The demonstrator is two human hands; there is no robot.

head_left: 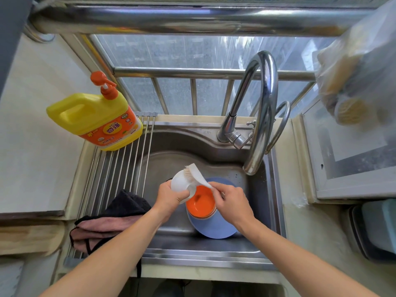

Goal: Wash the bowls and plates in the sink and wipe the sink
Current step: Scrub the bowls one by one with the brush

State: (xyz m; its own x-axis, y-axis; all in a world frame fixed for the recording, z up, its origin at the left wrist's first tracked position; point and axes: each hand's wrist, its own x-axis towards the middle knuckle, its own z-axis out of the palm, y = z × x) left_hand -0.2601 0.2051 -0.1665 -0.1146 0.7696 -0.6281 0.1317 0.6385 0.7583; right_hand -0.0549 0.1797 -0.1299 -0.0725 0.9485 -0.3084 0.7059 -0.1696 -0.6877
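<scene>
Over the steel sink (171,243), my left hand (169,195) grips a small white bowl (182,183), tilted on its side. My right hand (232,201) holds the handle of a white dish brush (196,173), whose bristles touch the white bowl's rim. Below them an orange bowl (201,202) sits upright on a blue plate (214,228) in the sink basin.
A curved steel faucet (262,108) arches over the sink's right side. A yellow and orange detergent bottle (96,118) stands on a roll-up drying rack (120,172) at the left, where dark and pink cloths (111,219) also lie. Counters flank the sink.
</scene>
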